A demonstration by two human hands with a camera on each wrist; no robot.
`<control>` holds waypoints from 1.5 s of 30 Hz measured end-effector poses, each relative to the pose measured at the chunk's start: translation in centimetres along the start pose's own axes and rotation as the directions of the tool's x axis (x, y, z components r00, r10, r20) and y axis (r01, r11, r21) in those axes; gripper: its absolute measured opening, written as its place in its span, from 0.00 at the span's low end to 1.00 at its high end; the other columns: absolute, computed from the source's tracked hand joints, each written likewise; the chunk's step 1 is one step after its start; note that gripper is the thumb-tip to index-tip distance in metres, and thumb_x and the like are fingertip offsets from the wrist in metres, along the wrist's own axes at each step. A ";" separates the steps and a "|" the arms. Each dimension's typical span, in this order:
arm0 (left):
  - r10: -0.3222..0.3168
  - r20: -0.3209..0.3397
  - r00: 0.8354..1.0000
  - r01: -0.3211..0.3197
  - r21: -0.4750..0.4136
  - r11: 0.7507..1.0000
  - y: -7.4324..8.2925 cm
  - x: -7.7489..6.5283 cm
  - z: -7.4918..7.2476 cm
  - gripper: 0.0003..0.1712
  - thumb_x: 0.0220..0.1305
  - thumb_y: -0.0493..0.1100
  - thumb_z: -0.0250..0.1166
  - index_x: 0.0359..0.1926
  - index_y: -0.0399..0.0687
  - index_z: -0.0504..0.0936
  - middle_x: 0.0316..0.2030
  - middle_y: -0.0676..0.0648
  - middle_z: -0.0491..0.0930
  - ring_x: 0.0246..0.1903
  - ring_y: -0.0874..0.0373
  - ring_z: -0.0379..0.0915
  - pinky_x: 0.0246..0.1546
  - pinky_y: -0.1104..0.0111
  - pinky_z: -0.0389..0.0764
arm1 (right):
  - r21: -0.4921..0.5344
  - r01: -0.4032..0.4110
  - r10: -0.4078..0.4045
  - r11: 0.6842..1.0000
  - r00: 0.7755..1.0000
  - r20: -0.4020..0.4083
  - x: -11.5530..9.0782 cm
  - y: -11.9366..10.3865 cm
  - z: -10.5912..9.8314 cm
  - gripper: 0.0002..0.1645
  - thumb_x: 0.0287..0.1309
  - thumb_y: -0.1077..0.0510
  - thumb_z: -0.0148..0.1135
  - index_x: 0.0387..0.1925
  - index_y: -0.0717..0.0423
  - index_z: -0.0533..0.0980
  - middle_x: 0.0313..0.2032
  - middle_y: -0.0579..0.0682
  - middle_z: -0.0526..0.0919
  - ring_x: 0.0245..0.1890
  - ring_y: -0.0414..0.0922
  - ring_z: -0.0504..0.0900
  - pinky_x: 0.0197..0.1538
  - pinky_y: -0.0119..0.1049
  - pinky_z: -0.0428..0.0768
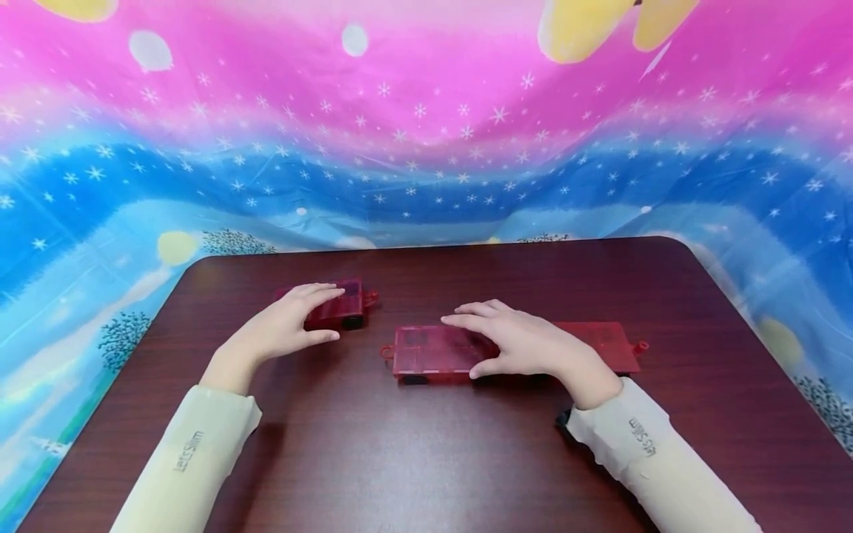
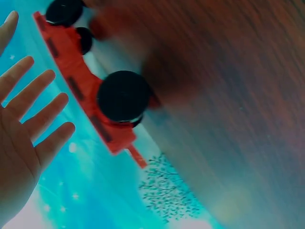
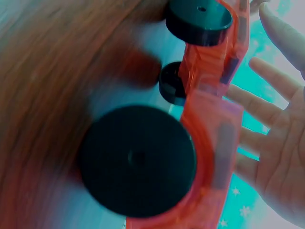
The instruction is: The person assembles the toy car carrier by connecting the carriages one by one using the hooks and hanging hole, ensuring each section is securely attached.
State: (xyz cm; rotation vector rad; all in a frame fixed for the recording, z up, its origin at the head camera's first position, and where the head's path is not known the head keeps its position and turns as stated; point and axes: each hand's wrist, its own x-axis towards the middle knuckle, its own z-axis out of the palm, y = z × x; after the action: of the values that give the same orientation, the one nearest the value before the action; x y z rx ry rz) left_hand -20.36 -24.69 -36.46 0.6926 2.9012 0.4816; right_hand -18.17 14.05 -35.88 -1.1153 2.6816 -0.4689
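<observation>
On the left of the table stands a red see-through toy wagon [image 1: 349,300] with black wheels [image 2: 124,96] and a small coupling [image 1: 371,297] at its right end. My left hand [image 1: 283,322] is spread above its left part; in the left wrist view a gap shows between fingers and wagon. Farther right lies a longer red wheeled toy [image 1: 436,348], with a ring [image 1: 386,353] at its left end and a peg [image 1: 640,346] at its right. My right hand [image 1: 526,342] hovers across its middle, fingers extended, hiding whether it is one piece or two.
Both toys stand on a dark brown wooden table [image 1: 373,459] with rounded far corners. A pink and blue printed cloth [image 1: 426,148] hangs behind and around it. A gap of bare table separates the two toys.
</observation>
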 end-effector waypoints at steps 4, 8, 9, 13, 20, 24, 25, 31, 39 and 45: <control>-0.023 0.011 1.000 0.023 -0.011 1.000 -0.7 0.6 0.3 0.48 0.57 0.52 0.73 0.75 0.49 0.63 0.72 0.38 0.62 0.71 0.38 0.55 0.64 0.41 0.70 | 0.018 0.005 -0.006 1.000 1.000 0.028 0.6 -0.2 0.4 0.50 0.52 0.42 0.74 0.74 0.37 0.62 0.71 0.48 0.66 0.70 0.49 0.64 0.62 0.50 0.77; -0.029 0.015 0.999 0.029 -0.001 1.000 -1.0 1.3 0.4 0.49 0.56 0.53 0.74 0.75 0.50 0.61 0.73 0.38 0.60 0.72 0.38 0.54 0.63 0.40 0.71 | 0.026 0.016 -0.017 1.000 0.999 0.046 1.2 -0.5 0.9 0.51 0.50 0.42 0.75 0.74 0.35 0.62 0.71 0.47 0.66 0.70 0.49 0.64 0.63 0.50 0.76; -0.025 0.014 1.000 0.025 0.006 1.000 -1.1 1.5 0.4 0.49 0.56 0.53 0.74 0.75 0.50 0.61 0.74 0.38 0.59 0.72 0.38 0.54 0.63 0.39 0.71 | 0.026 0.018 -0.019 1.000 0.999 0.051 1.4 -0.5 1.0 0.51 0.50 0.42 0.75 0.74 0.34 0.62 0.71 0.48 0.66 0.70 0.49 0.64 0.63 0.51 0.76; -0.013 0.018 1.000 0.012 0.035 0.999 -1.2 2.4 0.3 0.49 0.56 0.54 0.74 0.75 0.50 0.62 0.74 0.38 0.60 0.72 0.38 0.54 0.65 0.38 0.66 | 0.026 0.009 -0.011 1.000 0.997 0.080 1.7 -0.9 1.2 0.52 0.50 0.42 0.75 0.74 0.34 0.61 0.72 0.48 0.65 0.71 0.50 0.64 0.64 0.52 0.76; -0.066 0.059 0.996 0.062 0.080 0.995 -1.4 3.3 0.4 0.52 0.54 0.55 0.75 0.76 0.56 0.60 0.74 0.40 0.60 0.72 0.39 0.56 0.65 0.27 0.51 | 0.022 0.006 -0.008 1.000 0.994 0.110 2.0 -1.1 1.3 0.50 0.51 0.43 0.75 0.74 0.35 0.62 0.71 0.47 0.66 0.68 0.51 0.67 0.63 0.51 0.75; -0.057 0.063 0.996 0.051 0.083 0.995 -1.7 3.6 0.4 0.50 0.55 0.53 0.75 0.76 0.56 0.61 0.72 0.40 0.64 0.70 0.38 0.60 0.65 0.28 0.55 | 0.024 0.006 -0.009 1.000 0.993 0.115 2.1 -1.1 1.2 0.49 0.51 0.43 0.75 0.73 0.35 0.63 0.70 0.47 0.67 0.66 0.49 0.69 0.61 0.49 0.77; -0.050 0.062 0.997 0.045 0.083 0.996 -1.7 3.7 0.4 0.50 0.55 0.53 0.75 0.75 0.56 0.62 0.71 0.39 0.65 0.69 0.38 0.61 0.65 0.29 0.57 | 0.026 0.005 -0.008 1.000 0.993 0.117 2.2 -1.1 1.2 0.49 0.51 0.43 0.76 0.73 0.35 0.64 0.70 0.47 0.67 0.66 0.49 0.69 0.61 0.48 0.77; -0.018 0.073 0.997 0.013 0.070 0.997 -1.5 3.9 0.2 0.48 0.55 0.51 0.75 0.74 0.52 0.64 0.69 0.36 0.67 0.66 0.37 0.63 0.63 0.40 0.69 | 0.035 0.015 -0.019 0.999 0.993 0.114 2.3 -1.0 1.3 0.47 0.51 0.44 0.76 0.72 0.36 0.66 0.69 0.48 0.67 0.64 0.49 0.69 0.60 0.48 0.78; -0.003 0.086 0.996 -0.003 0.076 0.997 -1.4 3.8 0.1 0.48 0.55 0.50 0.75 0.74 0.49 0.64 0.68 0.34 0.67 0.66 0.35 0.62 0.64 0.42 0.69 | 0.044 0.017 -0.021 0.999 0.993 0.115 2.3 -0.9 1.3 0.46 0.52 0.45 0.75 0.71 0.36 0.66 0.69 0.48 0.67 0.65 0.49 0.69 0.60 0.49 0.77; -0.006 0.099 0.995 -0.002 0.079 0.997 -1.2 3.5 -0.1 0.47 0.56 0.50 0.75 0.74 0.49 0.65 0.68 0.33 0.67 0.66 0.33 0.62 0.64 0.41 0.69 | 0.053 0.023 -0.029 0.998 0.993 0.111 2.2 -0.8 1.3 0.46 0.51 0.46 0.76 0.71 0.36 0.67 0.70 0.47 0.67 0.65 0.48 0.69 0.60 0.49 0.77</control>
State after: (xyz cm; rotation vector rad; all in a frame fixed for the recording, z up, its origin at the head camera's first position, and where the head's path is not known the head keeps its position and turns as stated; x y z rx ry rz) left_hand -24.01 -24.09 -36.92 0.7034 2.8404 0.3233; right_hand -18.79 11.64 -36.95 -1.1291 2.5471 -0.4621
